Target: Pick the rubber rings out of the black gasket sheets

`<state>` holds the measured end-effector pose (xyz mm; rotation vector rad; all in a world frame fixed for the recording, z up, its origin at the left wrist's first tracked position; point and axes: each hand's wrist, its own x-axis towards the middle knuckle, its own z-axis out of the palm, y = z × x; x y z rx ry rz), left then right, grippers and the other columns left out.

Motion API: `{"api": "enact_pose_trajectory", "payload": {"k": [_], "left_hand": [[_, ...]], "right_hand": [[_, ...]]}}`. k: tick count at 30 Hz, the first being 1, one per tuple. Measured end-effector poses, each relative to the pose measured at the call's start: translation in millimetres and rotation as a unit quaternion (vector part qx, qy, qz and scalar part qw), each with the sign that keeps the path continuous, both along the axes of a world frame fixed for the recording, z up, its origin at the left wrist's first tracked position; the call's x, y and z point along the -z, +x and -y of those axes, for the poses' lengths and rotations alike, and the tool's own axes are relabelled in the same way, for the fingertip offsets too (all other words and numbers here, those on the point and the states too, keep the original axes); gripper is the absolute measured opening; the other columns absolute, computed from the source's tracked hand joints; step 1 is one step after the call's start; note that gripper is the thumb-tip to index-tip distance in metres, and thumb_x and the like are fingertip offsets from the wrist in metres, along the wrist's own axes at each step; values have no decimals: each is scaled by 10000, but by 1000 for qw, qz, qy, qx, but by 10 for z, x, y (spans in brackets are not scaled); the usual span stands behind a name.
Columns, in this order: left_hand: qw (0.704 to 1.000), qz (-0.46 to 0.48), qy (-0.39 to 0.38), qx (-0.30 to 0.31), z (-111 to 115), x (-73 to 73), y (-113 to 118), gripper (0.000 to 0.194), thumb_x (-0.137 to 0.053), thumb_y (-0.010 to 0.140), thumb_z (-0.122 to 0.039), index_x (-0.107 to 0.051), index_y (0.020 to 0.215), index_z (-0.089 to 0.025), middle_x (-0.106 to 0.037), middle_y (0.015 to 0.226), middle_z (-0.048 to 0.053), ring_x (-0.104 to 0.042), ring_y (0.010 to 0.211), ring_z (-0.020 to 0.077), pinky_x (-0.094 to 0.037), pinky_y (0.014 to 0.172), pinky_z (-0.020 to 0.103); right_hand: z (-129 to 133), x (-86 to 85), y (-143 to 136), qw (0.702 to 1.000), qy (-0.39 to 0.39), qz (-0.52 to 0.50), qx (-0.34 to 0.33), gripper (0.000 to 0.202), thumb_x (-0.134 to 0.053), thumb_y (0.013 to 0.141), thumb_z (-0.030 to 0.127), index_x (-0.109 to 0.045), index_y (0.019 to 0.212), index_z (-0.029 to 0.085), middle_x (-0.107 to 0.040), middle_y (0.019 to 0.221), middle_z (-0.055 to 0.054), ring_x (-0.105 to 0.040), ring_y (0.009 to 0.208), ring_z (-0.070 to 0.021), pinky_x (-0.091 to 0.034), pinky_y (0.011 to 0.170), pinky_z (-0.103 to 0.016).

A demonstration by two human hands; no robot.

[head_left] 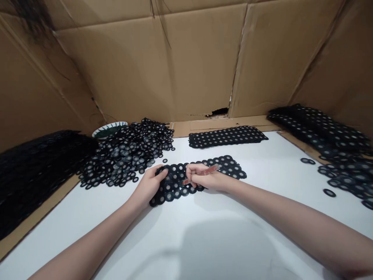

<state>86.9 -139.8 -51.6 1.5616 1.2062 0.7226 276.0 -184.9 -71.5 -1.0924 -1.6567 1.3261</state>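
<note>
My left hand (150, 184) grips the left end of a black sheet (233, 167) made of joined rings with pale centres, its thumb on top. The sheet lies at a slant over the white table, its left end nearer to me. My right hand (205, 178) is closed around a slim red tool (211, 170) with a clear casing, held like a pen. The tool's lower end points down-left at the middle of the sheet. Its tip is too small to make out, and the hand covers part of the sheet.
Left of the hands is a heap of loose black rings (125, 159), with a striped-rim dish (101, 130) behind it. Dark stacked material (37, 171) lies far left. Another ring sheet (227, 137) lies at the back. More sheets (323, 128) and loose rings (346, 177) are right. Cardboard walls (201, 66) enclose the table (140, 245).
</note>
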Motion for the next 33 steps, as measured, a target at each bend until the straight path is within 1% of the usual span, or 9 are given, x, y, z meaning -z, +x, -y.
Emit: {"api": "enact_pose_trajectory", "payload": {"k": [4,8,10,12,14,16,19,23,33], "left_hand": [[997,54,-50,-11,150,-95,61,225,-555,688,-375,-576,772,-167,-637,723,31,-576,654,179,-436,583,273],[998,56,-36,-9,280,-178,95,241,-529,710,-383,-565,815,-169,-614,683,17,-567,622,169,-429,557,266],[1000,24,-3,3,254,-184,81,248,-508,723,-395,-566,821,-175,-622,723,21,-572,677,183,-432,591,274],[998,-22,55,7,167,-163,54,240,-492,731,-393,-569,810,-179,-633,808,28,-567,766,200,-428,672,290],[989,-73,126,3,57,-120,22,222,-477,735,-376,-570,797,-184,-630,868,30,-550,839,214,-403,756,304],[979,-112,172,5,-34,-70,-4,216,-456,741,-364,-567,794,-186,-625,873,34,-538,869,225,-382,790,313],[970,-143,196,26,-89,-14,-24,223,-418,758,-353,-556,805,-185,-618,873,42,-533,876,230,-375,790,316],[966,-153,205,31,-61,-5,-16,229,-385,774,-343,-540,827,-183,-611,873,44,-533,859,221,-377,770,309],[971,-137,194,6,1,-72,33,205,-402,764,-352,-525,767,-187,-605,821,23,-527,813,208,-386,742,292]], "right_hand": [[78,19,-75,995,62,76,12,100,-358,740,115,-418,745,194,-455,651,19,-466,663,-120,-341,573,-223],[144,34,-165,974,172,143,21,91,-379,728,117,-407,725,203,-391,557,58,-354,550,-97,-324,608,-235],[124,41,-169,984,147,92,32,84,-377,722,122,-408,708,199,-400,535,59,-362,534,-95,-324,587,-229],[71,45,-138,998,56,-17,33,84,-356,714,130,-404,677,189,-446,521,47,-372,486,-88,-302,504,-210],[16,42,-95,991,-26,-126,37,96,-341,696,132,-397,637,183,-461,465,42,-352,413,-76,-250,429,-197],[-10,32,-67,983,-58,-173,29,88,-366,665,123,-413,613,176,-453,415,49,-345,374,-68,-224,403,-191],[16,-1,-71,983,-76,-170,-9,89,-402,626,96,-439,597,172,-427,371,71,-356,352,-62,-289,430,-191],[68,-36,-104,982,-80,-168,-17,139,-378,625,56,-440,592,176,-391,347,96,-358,355,-55,-403,589,-235],[70,-7,-95,991,-54,-118,-17,114,-393,685,73,-420,649,178,-446,450,59,-418,445,-77,-353,506,-212]]}}
